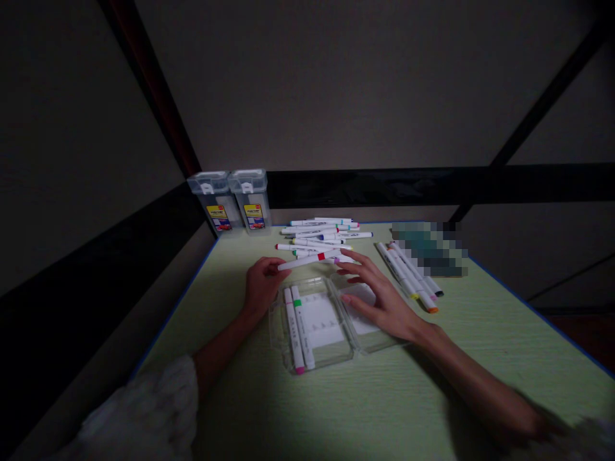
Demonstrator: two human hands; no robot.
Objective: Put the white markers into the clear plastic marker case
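My left hand (263, 282) pinches one end of a white marker (303, 261) with a red band, held level above the table. At the marker's other end is my right hand (377, 294), its fingers apart and the tips close to the marker; whether they touch it I cannot tell. Below lies a clear plastic case (331, 366), spread flat with its lid folded out under my right hand. Inside the case's left side, a pink-tipped marker (295, 333) and a green-banded marker (303, 330) lie side by side on white paper.
A loose pile of white markers (319, 234) lies behind my hands. To the right are several more markers (408, 275) beside a blurred green object (430, 250). Two lidded clear boxes (218, 202) stand at the table's back left corner, near the wall.
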